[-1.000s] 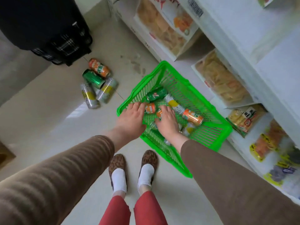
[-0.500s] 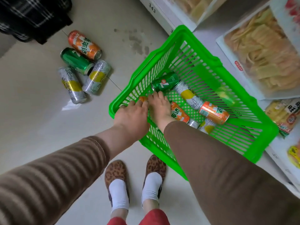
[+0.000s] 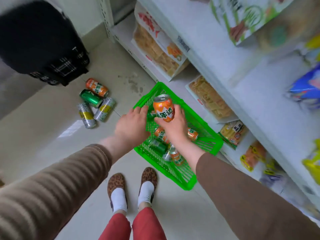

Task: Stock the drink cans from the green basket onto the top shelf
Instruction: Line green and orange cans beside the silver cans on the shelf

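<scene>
The green basket stands on the floor against the shelf unit, with several orange, green and silver cans lying in it. My right hand holds an orange can upright, lifted just above the basket's far end. My left hand lies on the basket's left rim, its fingers bent over the edge. A green can shows between the two hands. Another orange can and a green can lie below my right wrist. The top shelf is out of view.
Several loose cans lie on the floor left of the basket, near a black bag. White shelves with snack packets run along the right. My feet stand just in front of the basket.
My right hand has closed on an orange can and lifted it out of the pile. The view has pulled back and up, and my left hand has stayed on the basket's rim.
</scene>
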The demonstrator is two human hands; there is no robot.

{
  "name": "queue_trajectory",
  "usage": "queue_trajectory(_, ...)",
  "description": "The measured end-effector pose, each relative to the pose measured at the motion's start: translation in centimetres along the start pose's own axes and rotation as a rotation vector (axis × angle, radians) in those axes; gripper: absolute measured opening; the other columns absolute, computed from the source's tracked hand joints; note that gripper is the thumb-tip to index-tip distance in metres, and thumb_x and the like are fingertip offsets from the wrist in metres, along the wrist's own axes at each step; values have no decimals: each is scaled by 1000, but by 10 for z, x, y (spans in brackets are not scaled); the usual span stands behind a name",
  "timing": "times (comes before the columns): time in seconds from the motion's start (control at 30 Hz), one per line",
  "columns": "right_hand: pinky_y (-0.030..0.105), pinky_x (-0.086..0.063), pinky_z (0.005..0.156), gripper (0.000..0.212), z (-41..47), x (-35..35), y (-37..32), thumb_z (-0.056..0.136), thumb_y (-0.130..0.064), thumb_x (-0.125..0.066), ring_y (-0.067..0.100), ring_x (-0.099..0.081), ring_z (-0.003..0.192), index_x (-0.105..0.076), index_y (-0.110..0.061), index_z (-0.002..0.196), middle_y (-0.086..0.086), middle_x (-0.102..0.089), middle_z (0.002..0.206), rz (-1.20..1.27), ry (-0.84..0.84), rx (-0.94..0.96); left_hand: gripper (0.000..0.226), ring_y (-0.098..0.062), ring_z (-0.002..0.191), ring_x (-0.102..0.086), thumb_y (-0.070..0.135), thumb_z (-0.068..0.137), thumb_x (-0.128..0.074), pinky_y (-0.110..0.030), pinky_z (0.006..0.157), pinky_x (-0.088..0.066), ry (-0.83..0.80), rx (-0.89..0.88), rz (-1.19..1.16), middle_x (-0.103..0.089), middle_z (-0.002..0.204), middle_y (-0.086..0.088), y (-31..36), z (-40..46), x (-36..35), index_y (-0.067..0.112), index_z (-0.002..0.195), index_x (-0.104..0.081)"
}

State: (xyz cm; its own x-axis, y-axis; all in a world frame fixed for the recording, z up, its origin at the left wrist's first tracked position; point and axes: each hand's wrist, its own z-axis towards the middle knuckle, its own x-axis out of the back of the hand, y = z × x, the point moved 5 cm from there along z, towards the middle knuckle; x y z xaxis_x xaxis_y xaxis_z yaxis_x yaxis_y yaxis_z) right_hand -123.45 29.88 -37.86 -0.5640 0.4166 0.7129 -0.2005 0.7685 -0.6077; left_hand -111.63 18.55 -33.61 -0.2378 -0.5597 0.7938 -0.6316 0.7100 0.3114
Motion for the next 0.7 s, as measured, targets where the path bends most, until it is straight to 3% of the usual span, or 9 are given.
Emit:
queue_trajectory(0.17,42,-50,97,65,-58,149,-131,67,-48,-84,17,-60,110,-53,-27,119,-4,-60,116,265,156,71,97,-26,124,-46,49,71,-76,-42,94,-46,232,-119,-75,-48,134,-4,66,-75,162,17,148,-27)
queue_trajectory(0.37,48,-53,98,77,-120,313,-251,66,-53,-86,20,-65,113,-53,-30,131,0,-64,123,445,371,229,99,-26,126,-45,54,72,-75,-41,97,-45,480,-282,-132,-45,137,-3,142,-165,328,17,150,-25)
queue_trajectory(0.47,43,-54,94,71,-142,388,-285,69,-48,-85,21,-66,108,-55,-20,127,4,-67,120,452,463,307,96,-25,123,-43,54,73,-74,-40,94,-46,568,-354,-143,-45,134,0,180,-190,383,19,148,-26)
queue_trajectory(0.57,34,-55,87,60,-140,453,-302,70,-41,-86,18,-67,101,-56,-23,119,3,-68,114,483,509,326,93,-26,122,-43,52,74,-73,-39,93,-45,655,-450,-108,-46,131,-1,222,-197,426,19,148,-28)
queue_trajectory(0.7,28,-52,82,48,-102,512,-298,72,-29,-87,5,-63,84,-57,-22,109,-6,-69,100,497,545,255,91,-28,121,-44,50,75,-72,-41,91,-45,684,-498,-76,-46,131,-4,277,-171,459,16,147,-30)
